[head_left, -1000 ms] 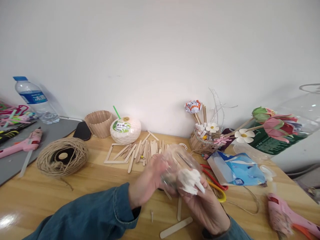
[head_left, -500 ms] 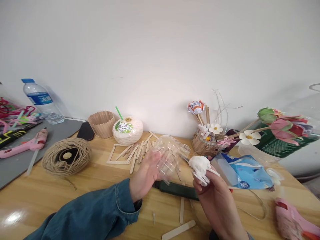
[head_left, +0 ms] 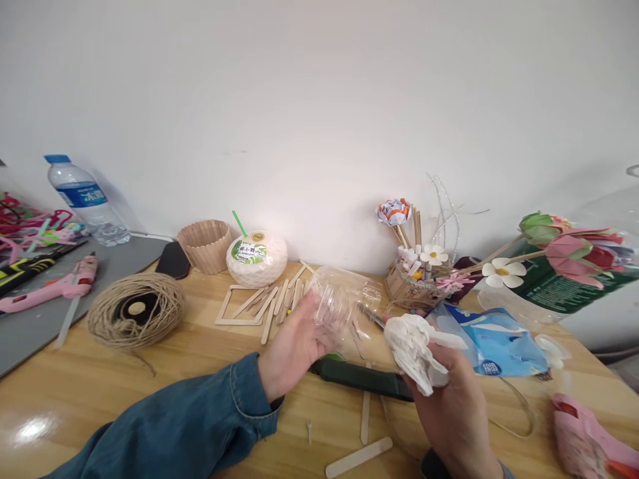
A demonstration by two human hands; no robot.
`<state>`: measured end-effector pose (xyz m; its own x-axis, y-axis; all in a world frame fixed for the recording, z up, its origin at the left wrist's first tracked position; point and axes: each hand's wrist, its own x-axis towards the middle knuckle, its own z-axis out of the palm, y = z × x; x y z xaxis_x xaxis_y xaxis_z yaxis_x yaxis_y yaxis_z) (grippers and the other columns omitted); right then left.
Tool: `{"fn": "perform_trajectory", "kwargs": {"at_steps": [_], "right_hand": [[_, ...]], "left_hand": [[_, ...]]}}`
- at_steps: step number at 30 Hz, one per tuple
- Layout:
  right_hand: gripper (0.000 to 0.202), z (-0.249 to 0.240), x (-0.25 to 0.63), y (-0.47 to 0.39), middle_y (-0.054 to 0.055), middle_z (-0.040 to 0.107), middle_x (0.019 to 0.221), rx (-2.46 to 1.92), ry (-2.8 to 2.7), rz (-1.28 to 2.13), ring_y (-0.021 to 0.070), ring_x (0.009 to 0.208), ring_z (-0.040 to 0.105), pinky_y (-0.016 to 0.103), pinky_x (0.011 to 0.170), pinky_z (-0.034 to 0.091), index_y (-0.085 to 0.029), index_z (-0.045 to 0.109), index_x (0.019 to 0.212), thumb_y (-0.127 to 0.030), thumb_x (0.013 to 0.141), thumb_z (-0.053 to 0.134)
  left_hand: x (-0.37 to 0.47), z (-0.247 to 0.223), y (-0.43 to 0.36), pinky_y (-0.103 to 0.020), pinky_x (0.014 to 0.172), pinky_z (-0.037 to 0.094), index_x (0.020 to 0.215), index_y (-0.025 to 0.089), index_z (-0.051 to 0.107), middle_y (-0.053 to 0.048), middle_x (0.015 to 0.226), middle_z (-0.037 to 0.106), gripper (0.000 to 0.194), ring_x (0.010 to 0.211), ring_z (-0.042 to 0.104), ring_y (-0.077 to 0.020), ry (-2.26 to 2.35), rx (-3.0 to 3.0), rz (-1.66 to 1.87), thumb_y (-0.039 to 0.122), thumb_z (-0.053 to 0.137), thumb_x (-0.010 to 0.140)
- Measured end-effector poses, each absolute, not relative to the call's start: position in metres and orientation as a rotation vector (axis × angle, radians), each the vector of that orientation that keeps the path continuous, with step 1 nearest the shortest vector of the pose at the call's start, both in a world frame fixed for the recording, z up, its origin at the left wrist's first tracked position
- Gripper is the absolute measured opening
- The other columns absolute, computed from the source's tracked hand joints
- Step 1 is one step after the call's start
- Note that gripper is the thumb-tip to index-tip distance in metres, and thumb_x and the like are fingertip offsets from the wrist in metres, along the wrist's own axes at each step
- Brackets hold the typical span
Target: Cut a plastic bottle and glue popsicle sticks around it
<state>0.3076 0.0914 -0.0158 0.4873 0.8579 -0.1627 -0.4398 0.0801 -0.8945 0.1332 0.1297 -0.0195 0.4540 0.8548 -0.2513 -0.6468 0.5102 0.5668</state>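
Observation:
My left hand point(head_left: 292, 352) is closed on a clear, ribbed plastic container point(head_left: 344, 309), which looks like a cut piece of bottle. In my right hand point(head_left: 452, 416) is a crumpled white tissue point(head_left: 412, 349), wrapped about a slim tool. The tool's thin metallic tip point(head_left: 372, 315) sticks out of the tissue to the left and reaches the plastic's right side. I cannot tell whether it touches. A pale flat end point(head_left: 449, 337) shows at the tissue's right; the rest of the tool is hidden. Beneath both hands lies a dark green tool point(head_left: 359, 379) on the wooden table.
Wooden sticks point(head_left: 279, 299) lie behind my left hand, with a coconut point(head_left: 257, 259) and a wooden-stick ring point(head_left: 204, 246) farther back. Twine point(head_left: 136, 309) sits left. Craft flowers point(head_left: 574, 256), a blue packet point(head_left: 509, 342) and a pink glue gun point(head_left: 584, 432) are right.
My right hand has moved slightly right and down with the tissue, which shows more of its folds. My left hand still holds the plastic, now turned a little.

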Motion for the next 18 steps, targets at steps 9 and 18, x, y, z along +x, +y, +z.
{"fn": "perform_trajectory", "kwargs": {"at_steps": [9,18], "right_hand": [[0.026,-0.002,0.308,0.085,-0.006,0.058,0.062,-0.985,-0.563,0.908,0.0086,0.050,0.049,0.018,0.044,0.038,-0.027,0.059,0.075,-0.025,0.055,0.075],[0.012,-0.010,0.310,0.084,-0.002,0.058,0.064,-1.036,-0.654,0.892,0.0082,0.049,0.045,0.020,0.042,0.034,-0.023,0.065,0.061,-0.032,0.064,0.073]], "left_hand": [[0.130,-0.017,0.133,-0.026,0.062,0.048,0.101,0.006,0.063,-0.011,0.088,0.068,0.065,0.067,0.062,-0.0165,0.401,0.356,0.798,0.063,0.041,0.081],[0.130,-0.016,0.130,-0.027,0.060,0.048,0.097,0.008,0.065,-0.010,0.088,0.066,0.059,0.066,0.061,-0.0163,0.364,0.441,0.803,0.061,0.050,0.077]]}}
